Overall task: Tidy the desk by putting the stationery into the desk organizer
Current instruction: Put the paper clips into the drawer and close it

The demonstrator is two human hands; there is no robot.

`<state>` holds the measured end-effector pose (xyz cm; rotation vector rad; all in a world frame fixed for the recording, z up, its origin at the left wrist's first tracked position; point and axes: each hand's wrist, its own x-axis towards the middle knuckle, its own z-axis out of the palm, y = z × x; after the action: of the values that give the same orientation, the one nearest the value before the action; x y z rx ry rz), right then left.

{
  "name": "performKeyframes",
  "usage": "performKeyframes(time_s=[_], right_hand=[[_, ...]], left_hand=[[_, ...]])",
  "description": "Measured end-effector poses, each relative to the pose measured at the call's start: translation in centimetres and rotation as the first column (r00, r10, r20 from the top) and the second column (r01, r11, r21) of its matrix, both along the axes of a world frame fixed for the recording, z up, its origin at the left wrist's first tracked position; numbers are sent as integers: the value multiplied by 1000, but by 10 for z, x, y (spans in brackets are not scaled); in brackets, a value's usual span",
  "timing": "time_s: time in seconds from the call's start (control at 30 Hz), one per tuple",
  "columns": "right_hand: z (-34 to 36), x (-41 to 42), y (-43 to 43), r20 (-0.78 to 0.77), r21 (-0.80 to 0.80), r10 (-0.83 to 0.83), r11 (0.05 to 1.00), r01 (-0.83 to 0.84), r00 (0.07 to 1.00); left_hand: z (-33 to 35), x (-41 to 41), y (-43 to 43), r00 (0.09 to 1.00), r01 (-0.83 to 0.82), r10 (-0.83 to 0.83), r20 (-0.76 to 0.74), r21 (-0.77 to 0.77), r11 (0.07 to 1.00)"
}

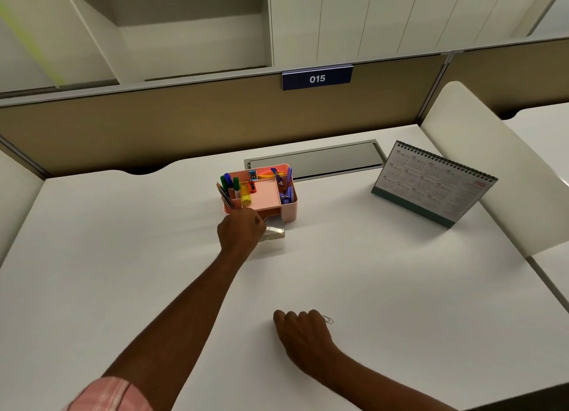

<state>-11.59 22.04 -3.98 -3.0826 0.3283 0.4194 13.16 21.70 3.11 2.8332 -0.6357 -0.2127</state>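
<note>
- Right hand point(303, 333): resting on the white desk top point(400, 287), well in front of the pink plastic desk organizer point(261, 192). Fingers curled under, loosely clenched; a small silver wire paper clip point(328, 319) pokes out at the fingertips, touching them. Whether it is pinched or just lying there, cannot tell.
- Left hand point(241, 230): arm stretched forward, pink checked sleeve point(110, 393) at the near edge. Hand sits at the organizer's front, over its clear pull-out drawer point(274, 230), which stands open. Fingers bunched; a second metal clip point(265, 220) seems to show at the tips, blurred.
- Organizer: left compartment holds green and blue markers point(229, 182) and pencils upright; a yellow cylinder point(245, 195) lies in the middle tray; blue pens point(281, 178) stand in the right compartment.
- Right of the organizer: a spiral-bound desk calendar point(431, 182), standing tilted.
- Behind the organizer: grey cable hatch point(317, 159), then a tan partition with a blue "015" plate point(317, 78).
</note>
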Motion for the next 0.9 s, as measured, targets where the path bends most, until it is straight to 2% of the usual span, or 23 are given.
performKeyframes(time_s=[0.3,0.47,0.63,0.77,0.83,0.9], right_hand=[[-4,0,-6,94,24,-1,1000,-1,996],[-5,1,-7,77,55,-25,998,21,997],[-7,3,-13,73,109,-72,992,64,995],[-6,9,-22,146,192,-154,973,125,977],[2,14,-31,158,329,-299,914,235,941],[14,22,-40,18,540,-483,742,398,875]], left_hand=[[-5,1,-9,1000,11,-11,4,71,997],[-10,3,-11,1000,-10,11,-13,68,998],[-10,-7,-6,998,-52,48,-39,-107,993],[-8,-28,8,997,8,-29,-77,-258,966],[-9,-41,19,990,56,-93,-102,-321,945],[-9,-57,33,970,103,-170,-174,-342,934]])
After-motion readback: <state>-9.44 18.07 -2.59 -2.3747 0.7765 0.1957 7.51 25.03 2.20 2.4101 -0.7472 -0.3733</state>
